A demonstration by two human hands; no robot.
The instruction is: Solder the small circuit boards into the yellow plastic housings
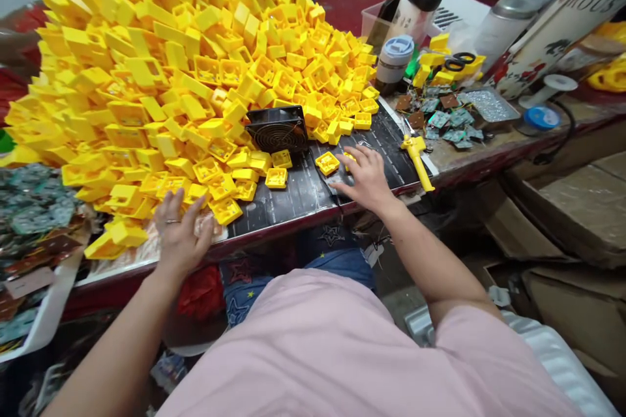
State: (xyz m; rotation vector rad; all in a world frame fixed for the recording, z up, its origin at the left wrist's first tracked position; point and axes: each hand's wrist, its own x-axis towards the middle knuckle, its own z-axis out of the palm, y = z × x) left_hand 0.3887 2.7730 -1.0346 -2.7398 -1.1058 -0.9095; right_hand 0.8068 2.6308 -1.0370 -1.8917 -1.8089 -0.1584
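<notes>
My left hand (182,234), a ring on one finger, rests with fingers spread at the front edge of a big heap of yellow plastic housings (161,78). Its fingertips reach the nearest housings; nothing is visibly gripped. Over the dark work mat (298,205), my right hand (364,176) is stretched out, fingers apart. Just left of it lies an open yellow housing (327,163), and another small yellow piece (349,161) is partly covered by the fingers. One more open housing (276,178) sits between the hands. Behind it stands a black fan (278,129).
A yellow-handled tool (417,159) lies on the right. Beyond it are circuit boards (452,118), a metal tray of small parts (491,104), scissors (458,62), a blue-lidded cup (395,55) and a solder spool (542,118). At left stands a white bin (53,313) of boards. Cardboard boxes (577,208) flank the right.
</notes>
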